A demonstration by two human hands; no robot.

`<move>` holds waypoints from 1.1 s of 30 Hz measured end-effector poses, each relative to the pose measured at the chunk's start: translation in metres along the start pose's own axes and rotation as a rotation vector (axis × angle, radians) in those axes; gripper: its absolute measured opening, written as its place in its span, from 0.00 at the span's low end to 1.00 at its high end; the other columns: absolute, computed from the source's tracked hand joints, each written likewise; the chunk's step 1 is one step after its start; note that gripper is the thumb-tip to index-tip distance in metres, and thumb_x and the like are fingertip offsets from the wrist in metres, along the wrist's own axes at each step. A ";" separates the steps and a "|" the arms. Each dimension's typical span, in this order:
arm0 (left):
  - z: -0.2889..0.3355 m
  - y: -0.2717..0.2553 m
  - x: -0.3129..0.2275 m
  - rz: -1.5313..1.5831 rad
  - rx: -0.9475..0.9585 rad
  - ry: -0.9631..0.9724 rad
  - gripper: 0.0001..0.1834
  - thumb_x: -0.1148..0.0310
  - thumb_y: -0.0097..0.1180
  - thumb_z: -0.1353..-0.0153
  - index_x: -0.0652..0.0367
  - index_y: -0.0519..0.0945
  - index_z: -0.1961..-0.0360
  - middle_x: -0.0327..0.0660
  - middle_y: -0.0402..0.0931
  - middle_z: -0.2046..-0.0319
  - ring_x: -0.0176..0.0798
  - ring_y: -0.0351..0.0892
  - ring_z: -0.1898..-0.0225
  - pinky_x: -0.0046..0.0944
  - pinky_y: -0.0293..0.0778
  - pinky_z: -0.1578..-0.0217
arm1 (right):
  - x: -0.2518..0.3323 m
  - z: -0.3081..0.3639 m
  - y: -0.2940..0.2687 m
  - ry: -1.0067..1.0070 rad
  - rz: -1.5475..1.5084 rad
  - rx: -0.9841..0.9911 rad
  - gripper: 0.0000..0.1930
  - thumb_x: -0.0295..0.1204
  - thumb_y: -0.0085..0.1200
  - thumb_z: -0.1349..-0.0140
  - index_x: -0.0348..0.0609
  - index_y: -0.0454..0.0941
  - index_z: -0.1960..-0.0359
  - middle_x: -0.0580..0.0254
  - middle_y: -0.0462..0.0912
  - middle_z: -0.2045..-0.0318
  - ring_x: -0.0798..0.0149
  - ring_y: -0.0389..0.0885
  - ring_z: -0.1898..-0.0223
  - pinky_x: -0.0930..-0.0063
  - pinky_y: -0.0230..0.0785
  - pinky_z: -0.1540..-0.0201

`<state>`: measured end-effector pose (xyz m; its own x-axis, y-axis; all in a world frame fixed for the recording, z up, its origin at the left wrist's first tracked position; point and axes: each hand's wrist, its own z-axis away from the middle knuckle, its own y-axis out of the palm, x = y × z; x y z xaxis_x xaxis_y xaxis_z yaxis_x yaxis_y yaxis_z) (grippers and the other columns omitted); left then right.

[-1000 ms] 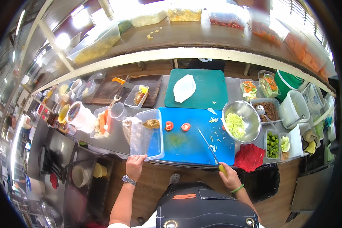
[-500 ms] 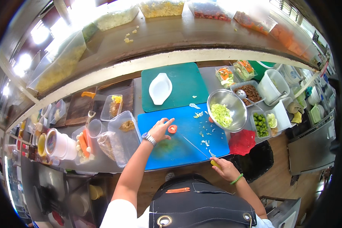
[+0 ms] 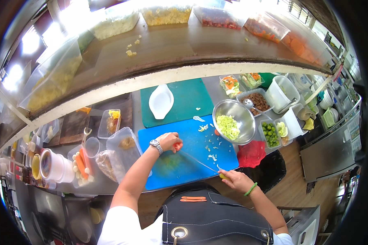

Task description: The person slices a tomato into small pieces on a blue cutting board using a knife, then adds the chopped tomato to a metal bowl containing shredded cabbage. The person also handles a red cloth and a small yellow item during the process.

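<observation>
My left hand [image 3: 167, 142], a watch on its wrist, has its fingers closed around a cut piece of tomato [image 3: 177, 146] over the blue cutting board [image 3: 188, 169]. In my right hand [image 3: 238, 181] is a knife [image 3: 200, 162], gripped by its yellow handle. The long thin blade points left across the board, its tip near the tomato; whether they touch I cannot tell. Shreds of pale lettuce [image 3: 212, 157] lie scattered on the board's right part. Beside them, at the board's right edge, a steel bowl [image 3: 246, 122] holds chopped lettuce [image 3: 227, 127].
Behind, a white oval dish [image 3: 161, 102] sits on a green board [image 3: 194, 96]. Clear tubs [image 3: 122, 145] and carrots [image 3: 82, 162] stand left. At right are green limes [image 3: 270, 133], a meat tub [image 3: 257, 99] and a red cloth [image 3: 250, 154]. A shelf [image 3: 167, 71] overhangs the counter.
My left hand has closed on the tomato piece and lifted or shifted it slightly left. The knife tip has come closer to that hand. The whole view has shifted a little.
</observation>
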<state>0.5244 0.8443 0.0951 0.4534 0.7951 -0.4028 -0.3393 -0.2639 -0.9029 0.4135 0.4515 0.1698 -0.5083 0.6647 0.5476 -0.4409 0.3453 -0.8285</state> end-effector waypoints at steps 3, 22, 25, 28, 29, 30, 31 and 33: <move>-0.002 0.000 0.001 -0.008 0.003 -0.008 0.34 0.61 0.78 0.63 0.53 0.84 0.49 0.43 0.78 0.59 0.50 0.80 0.54 0.46 0.77 0.52 | 0.000 0.000 0.010 0.013 -0.001 -0.026 0.19 0.39 0.54 0.33 0.60 0.72 0.41 0.53 0.82 0.58 0.44 0.83 0.61 0.52 0.78 0.59; 0.029 -0.029 -0.056 0.486 -0.272 -0.107 0.21 0.77 0.71 0.58 0.60 0.80 0.60 0.43 0.78 0.63 0.39 0.82 0.65 0.36 0.81 0.65 | -0.024 -0.027 0.044 0.151 0.278 -0.485 0.14 0.33 0.52 0.37 0.52 0.80 0.50 0.58 0.79 0.64 0.59 0.82 0.68 0.65 0.78 0.67; 0.022 -0.034 -0.113 0.577 -0.204 -0.092 0.24 0.81 0.71 0.60 0.61 0.79 0.57 0.39 0.76 0.62 0.33 0.82 0.65 0.32 0.81 0.66 | -0.033 -0.063 0.054 0.071 0.405 -0.747 0.15 0.38 0.54 0.37 0.54 0.82 0.50 0.58 0.81 0.59 0.57 0.81 0.58 0.62 0.72 0.56; -0.014 -0.020 -0.184 0.562 -0.184 0.093 0.19 0.78 0.67 0.49 0.65 0.79 0.54 0.43 0.79 0.60 0.36 0.83 0.63 0.33 0.82 0.64 | -0.029 -0.046 0.040 0.096 -0.525 -0.406 0.18 0.35 0.49 0.29 0.45 0.78 0.42 0.54 0.82 0.51 0.58 0.80 0.48 0.58 0.70 0.46; -0.036 -0.012 -0.210 0.546 -0.174 0.133 0.16 0.75 0.64 0.44 0.65 0.80 0.53 0.46 0.80 0.60 0.40 0.83 0.62 0.38 0.81 0.64 | -0.030 -0.030 0.031 0.110 -0.795 -0.383 0.19 0.35 0.46 0.26 0.43 0.73 0.38 0.54 0.83 0.52 0.62 0.83 0.55 0.64 0.75 0.49; -0.055 -0.005 -0.234 0.560 -0.188 0.214 0.14 0.71 0.61 0.39 0.64 0.82 0.53 0.48 0.81 0.60 0.44 0.83 0.62 0.42 0.80 0.64 | -0.033 -0.006 0.021 0.148 -0.965 -0.447 0.21 0.35 0.45 0.26 0.43 0.69 0.34 0.55 0.85 0.57 0.67 0.84 0.67 0.70 0.78 0.59; -0.074 0.005 -0.257 0.575 -0.213 0.288 0.14 0.67 0.58 0.34 0.64 0.83 0.52 0.50 0.83 0.60 0.47 0.84 0.61 0.46 0.79 0.64 | -0.041 0.013 0.010 0.256 -0.994 -0.572 0.22 0.35 0.46 0.25 0.43 0.68 0.34 0.56 0.86 0.61 0.69 0.83 0.74 0.73 0.78 0.65; -0.120 0.017 -0.302 0.699 -0.125 0.352 0.19 0.66 0.58 0.34 0.67 0.79 0.46 0.47 0.81 0.54 0.41 0.82 0.54 0.39 0.78 0.56 | -0.069 0.057 -0.012 0.345 -1.139 -0.707 0.20 0.33 0.46 0.26 0.41 0.70 0.36 0.54 0.86 0.60 0.69 0.85 0.68 0.71 0.78 0.60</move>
<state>0.4806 0.5341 0.1830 0.4106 0.2085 -0.8877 -0.5559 -0.7144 -0.4249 0.4118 0.3638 0.1482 0.1275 -0.1155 0.9851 0.0325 0.9932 0.1122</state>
